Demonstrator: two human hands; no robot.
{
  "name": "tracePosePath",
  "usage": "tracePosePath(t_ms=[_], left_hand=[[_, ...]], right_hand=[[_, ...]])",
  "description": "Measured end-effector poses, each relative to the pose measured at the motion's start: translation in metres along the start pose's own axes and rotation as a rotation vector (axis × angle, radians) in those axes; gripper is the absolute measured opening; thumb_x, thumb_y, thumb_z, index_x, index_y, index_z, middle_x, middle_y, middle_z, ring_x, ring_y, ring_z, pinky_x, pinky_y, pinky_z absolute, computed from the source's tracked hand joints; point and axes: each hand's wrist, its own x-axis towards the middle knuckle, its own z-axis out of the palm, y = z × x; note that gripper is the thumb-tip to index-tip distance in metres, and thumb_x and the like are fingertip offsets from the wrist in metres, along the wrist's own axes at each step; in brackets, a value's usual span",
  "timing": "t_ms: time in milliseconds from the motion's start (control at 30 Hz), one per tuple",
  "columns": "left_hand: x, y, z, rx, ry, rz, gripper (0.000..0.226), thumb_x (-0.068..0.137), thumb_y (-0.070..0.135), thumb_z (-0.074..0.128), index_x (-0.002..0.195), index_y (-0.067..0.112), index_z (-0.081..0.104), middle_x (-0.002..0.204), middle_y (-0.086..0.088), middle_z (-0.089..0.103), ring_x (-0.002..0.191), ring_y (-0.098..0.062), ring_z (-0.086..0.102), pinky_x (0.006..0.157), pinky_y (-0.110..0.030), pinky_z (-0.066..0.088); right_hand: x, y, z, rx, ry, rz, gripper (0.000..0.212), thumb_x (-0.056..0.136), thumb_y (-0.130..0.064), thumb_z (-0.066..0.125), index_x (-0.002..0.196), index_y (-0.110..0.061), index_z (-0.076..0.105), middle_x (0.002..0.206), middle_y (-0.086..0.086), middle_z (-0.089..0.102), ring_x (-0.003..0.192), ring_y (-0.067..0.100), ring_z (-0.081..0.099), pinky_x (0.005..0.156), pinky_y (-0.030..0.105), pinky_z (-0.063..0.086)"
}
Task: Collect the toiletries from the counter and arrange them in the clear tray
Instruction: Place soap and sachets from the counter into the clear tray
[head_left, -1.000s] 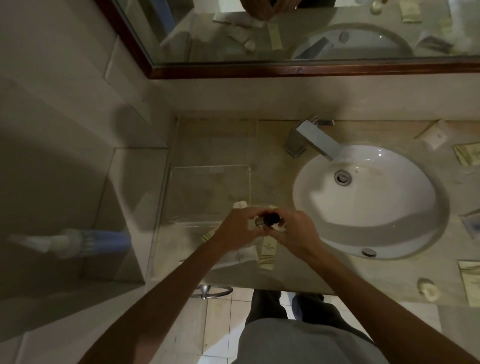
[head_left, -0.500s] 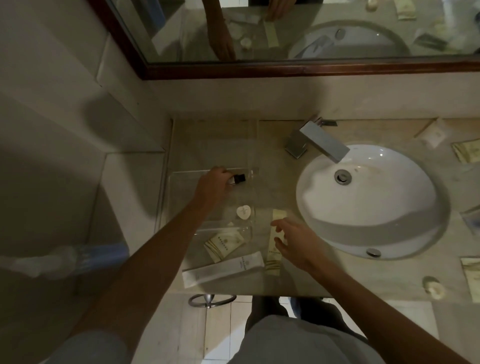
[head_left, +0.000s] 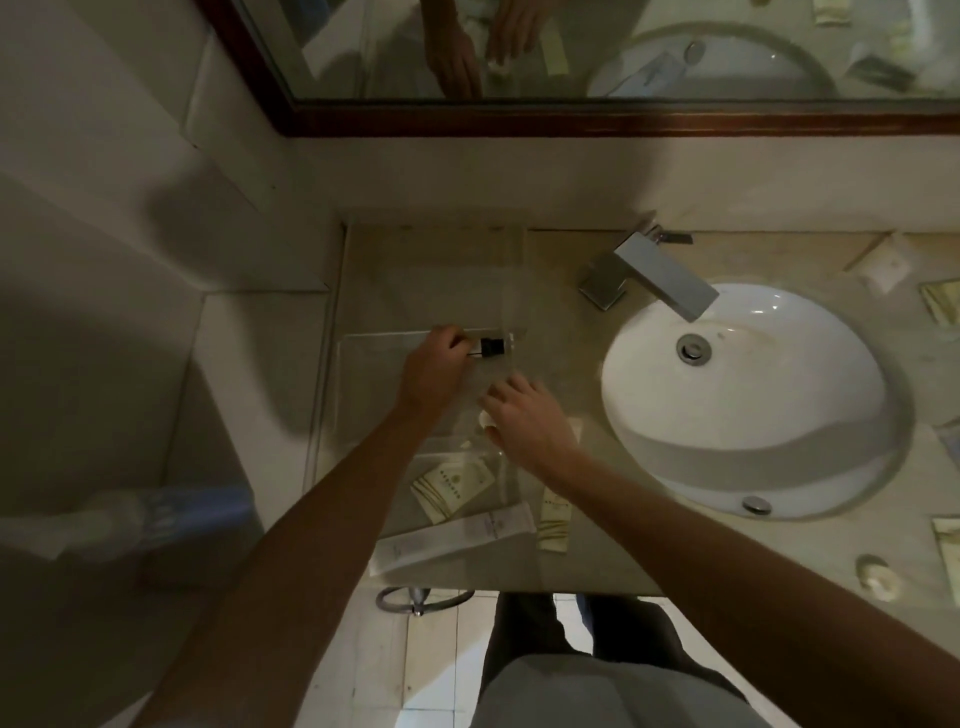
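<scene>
A clear tray (head_left: 363, 395) sits on the counter left of the sink. My left hand (head_left: 434, 371) is over the tray's far edge, fingers closed on a small bottle with a black cap (head_left: 491, 347). My right hand (head_left: 524, 415) reaches into the tray's right side and covers a small round white soap (head_left: 487, 419); its grip cannot be made out. Near the tray's front lie a cream sachet (head_left: 452, 488), a long white tube (head_left: 457, 538) and a slim cream packet (head_left: 556, 514).
A white basin (head_left: 753, 410) with a square chrome tap (head_left: 654, 275) fills the counter's middle. More sachets (head_left: 940, 306) and a round item (head_left: 878, 577) lie to the right of it. A mirror hangs above. A towel ring (head_left: 423, 600) hangs under the counter edge.
My hands parted from in front of me. The left carried the black-capped bottle to the tray's far edge; the right moved from the slim packet onto the round soap.
</scene>
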Motion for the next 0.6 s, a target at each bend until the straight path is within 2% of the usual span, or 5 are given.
tracePosePath(t_ms=[200,367,467,533,600], left_hand=[[0.003,0.002,-0.002,-0.064,-0.002,-0.029,0.019,0.095,0.031,0.051,0.102,0.016,0.062,0.107,-0.006,0.062,0.091,-0.028,0.061,0.076,-0.036,0.045],[0.002,0.004,-0.005,-0.001,-0.018,0.026,0.022,0.096,0.027,0.051,0.106,0.012,0.062,0.110,-0.010,0.061,0.095,-0.031,0.061,0.079,-0.040,0.045],[-0.008,0.003,-0.014,0.048,0.079,0.158,0.024,0.092,0.022,0.058,0.113,0.011,0.064,0.113,-0.010,0.062,0.096,-0.028,0.062,0.076,-0.038,0.049],[-0.033,-0.004,-0.014,0.149,0.183,0.348,0.029,0.087,0.016,0.064,0.115,0.008,0.064,0.109,-0.011,0.062,0.092,-0.025,0.060,0.070,-0.032,0.050],[-0.071,-0.011,-0.008,0.123,0.203,0.446,0.022,0.090,0.016,0.062,0.111,0.007,0.065,0.102,-0.010,0.061,0.086,-0.021,0.056,0.068,-0.029,0.050]], right_hand=[[0.023,0.012,0.011,-0.165,-0.012,-0.049,0.025,0.090,-0.029,0.063,0.111,-0.019,0.069,0.112,0.002,0.065,0.106,0.021,0.052,0.091,0.037,0.040],[0.041,0.019,0.011,-0.154,0.012,-0.012,0.024,0.088,-0.028,0.066,0.110,-0.018,0.069,0.116,0.004,0.066,0.112,0.024,0.053,0.094,0.039,0.043],[0.032,0.020,0.005,-0.042,0.131,0.009,0.032,0.092,-0.028,0.061,0.121,-0.016,0.061,0.126,0.007,0.060,0.113,0.024,0.052,0.095,0.039,0.043],[0.011,0.025,0.000,0.028,0.237,-0.021,0.033,0.091,-0.028,0.061,0.122,-0.016,0.059,0.123,0.008,0.059,0.107,0.024,0.053,0.090,0.038,0.045],[-0.020,0.037,0.002,0.041,0.244,-0.141,0.028,0.091,-0.024,0.058,0.117,-0.016,0.061,0.116,0.008,0.060,0.101,0.024,0.054,0.085,0.038,0.046]])
